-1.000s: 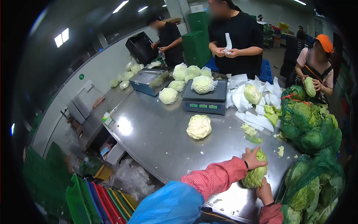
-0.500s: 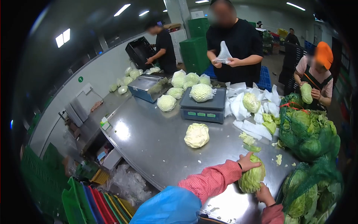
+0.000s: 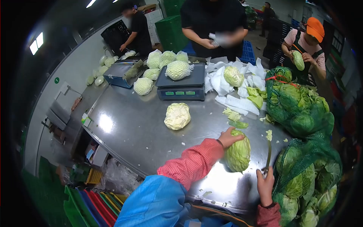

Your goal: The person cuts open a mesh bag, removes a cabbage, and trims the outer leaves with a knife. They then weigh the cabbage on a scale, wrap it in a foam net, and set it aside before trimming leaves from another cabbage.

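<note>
My left hand is wrapped over the upper left side of a green cabbage, which rests on the steel table near me. In my right hand is a knife, its thin blade pointing away from me. The blade is apart from the cabbage, to its right. A pale, trimmed cabbage sits on the table beyond my left forearm. Loose green leaves lie just past the cabbage under my hand.
A scale holds a net-wrapped cabbage, with several more beside it. White foam nets are heaped right of it. Green mesh sacks of cabbages line the right side. Co-workers stand at the far side and far right.
My right hand has moved away from the cabbage's lower end, and the knife now shows. My left hand stays on the cabbage. The view has shifted right and down.
</note>
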### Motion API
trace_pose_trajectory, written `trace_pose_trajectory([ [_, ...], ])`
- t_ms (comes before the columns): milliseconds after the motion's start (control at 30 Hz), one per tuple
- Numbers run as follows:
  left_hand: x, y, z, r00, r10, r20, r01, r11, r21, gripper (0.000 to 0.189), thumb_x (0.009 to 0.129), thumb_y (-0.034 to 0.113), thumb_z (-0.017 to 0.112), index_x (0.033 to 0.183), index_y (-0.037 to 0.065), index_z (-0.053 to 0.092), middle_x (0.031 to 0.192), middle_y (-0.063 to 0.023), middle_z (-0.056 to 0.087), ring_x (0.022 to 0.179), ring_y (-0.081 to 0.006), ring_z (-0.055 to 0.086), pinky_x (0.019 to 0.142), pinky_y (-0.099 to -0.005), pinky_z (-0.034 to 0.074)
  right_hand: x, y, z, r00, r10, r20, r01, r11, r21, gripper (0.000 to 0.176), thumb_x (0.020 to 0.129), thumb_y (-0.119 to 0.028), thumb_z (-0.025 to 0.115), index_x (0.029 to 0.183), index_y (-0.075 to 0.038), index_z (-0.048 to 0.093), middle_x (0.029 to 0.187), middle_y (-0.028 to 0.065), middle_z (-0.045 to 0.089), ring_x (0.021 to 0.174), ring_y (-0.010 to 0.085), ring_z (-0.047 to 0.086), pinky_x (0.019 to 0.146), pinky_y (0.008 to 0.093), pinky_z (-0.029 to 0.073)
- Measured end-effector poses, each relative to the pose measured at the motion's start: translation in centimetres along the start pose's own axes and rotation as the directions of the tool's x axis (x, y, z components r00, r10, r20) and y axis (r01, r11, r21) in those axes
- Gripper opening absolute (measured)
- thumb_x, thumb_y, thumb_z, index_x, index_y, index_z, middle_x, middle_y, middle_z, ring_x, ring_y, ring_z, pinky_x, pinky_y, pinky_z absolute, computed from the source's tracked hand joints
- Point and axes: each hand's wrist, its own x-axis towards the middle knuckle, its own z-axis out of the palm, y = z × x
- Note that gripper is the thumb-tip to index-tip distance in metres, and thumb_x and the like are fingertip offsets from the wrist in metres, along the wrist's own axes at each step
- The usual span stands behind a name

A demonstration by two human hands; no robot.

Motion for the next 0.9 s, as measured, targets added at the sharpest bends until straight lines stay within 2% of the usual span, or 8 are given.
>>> trace_pose_trajectory([
  [33,-0.2,-0.3,0.7,1.000,0.012,0.009,-0.012,1.000,0.001,0.109,0.066,0.063,0.076,0.149,0.008,0.035,0.138,-0.0349,0.041,0.129,-0.0435,0.046,0.107,-0.0433,0.041,1.0,-1.8,0.5,0.993,0.107,0.046,-0.108,0.994,0.014,0.029,0.084,-0.015,0.072,0.100,0.001,0.053,0.075,0.0175,0.060,0.068,0.0333,0.061,0.063,0.0423,0.045],
  [100,-0.4,-0.5,1.0,0.998,0.058,0.006,-0.059,0.998,0.033,0.109,0.067,0.065,0.075,0.150,0.008,0.034,0.140,-0.0362,0.039,0.131,-0.0465,0.043,0.109,-0.0453,0.037,2.6,-1.5,2.7,0.996,0.049,0.076,-0.042,0.994,-0.097,0.033,0.084,-0.016,0.071,0.106,0.000,0.052,0.081,0.0188,0.061,0.072,0.0363,0.061,0.064,0.0444,0.047],
  [167,0.8,-2.5,2.1,0.982,0.171,-0.083,-0.144,0.954,0.262,0.108,0.068,0.068,0.074,0.150,0.010,0.035,0.140,-0.0377,0.039,0.133,-0.0501,0.038,0.113,-0.0471,0.033,3.2,0.7,5.2,0.982,-0.186,-0.016,0.184,0.978,-0.097,0.039,0.082,-0.018,0.072,0.111,0.000,0.053,0.088,0.0196,0.062,0.075,0.0384,0.061,0.067,0.0452,0.049],
  [300,0.0,-1.5,0.7,0.985,0.163,-0.054,-0.152,0.974,0.165,0.110,0.068,0.069,0.074,0.148,0.005,0.035,0.139,-0.0368,0.042,0.133,-0.0497,0.038,0.112,-0.0471,0.032,3.4,1.6,6.0,0.980,-0.199,-0.028,0.194,0.973,-0.125,0.043,0.080,-0.019,0.072,0.115,-0.001,0.054,0.090,0.0183,0.061,0.080,0.0352,0.062,0.072,0.0430,0.050],
  [400,-2.4,-0.7,0.7,0.983,0.181,-0.015,-0.181,0.983,-0.015,0.106,0.069,0.064,0.076,0.147,0.004,0.036,0.138,-0.0361,0.044,0.130,-0.0486,0.043,0.108,-0.0458,0.039,3.6,1.2,4.7,0.990,-0.085,0.112,0.091,0.995,-0.046,0.044,0.080,-0.019,0.072,0.116,-0.001,0.054,0.093,0.0178,0.061,0.080,0.0334,0.062,0.071,0.0420,0.050],
  [500,-3.1,-0.4,1.0,0.986,0.146,-0.082,-0.136,0.984,0.111,0.100,0.071,0.059,0.077,0.147,0.009,0.037,0.132,-0.0358,0.045,0.123,-0.0460,0.049,0.105,-0.0437,0.041,3.5,1.8,5.1,0.993,-0.005,0.121,0.003,1.000,0.013,0.046,0.080,-0.019,0.072,0.117,-0.001,0.054,0.095,0.0170,0.061,0.080,0.0319,0.062,0.072,0.0408,0.050],
  [700,-3.5,1.3,0.5,0.992,0.109,-0.064,-0.103,0.989,0.102,0.100,0.072,0.060,0.075,0.148,0.007,0.037,0.131,-0.0366,0.045,0.126,-0.0445,0.045,0.108,-0.0427,0.037,4.1,0.6,5.7,0.985,-0.161,-0.058,0.152,0.978,-0.144,0.048,0.080,-0.022,0.072,0.120,-0.001,0.054,0.098,0.0170,0.063,0.082,0.0328,0.063,0.074,0.0414,0.051],
  [900,-3.2,1.9,1.0,0.996,0.070,-0.052,-0.061,0.987,0.150,0.101,0.072,0.061,0.073,0.148,0.007,0.036,0.132,-0.0371,0.043,0.127,-0.0452,0.044,0.109,-0.0425,0.037,5.5,-1.2,4.9,0.994,0.105,0.029,-0.092,0.953,-0.288,0.054,0.080,-0.031,0.070,0.123,-0.003,0.053,0.089,0.0178,0.067,0.079,0.0351,0.066,0.069,0.0443,0.051],
])
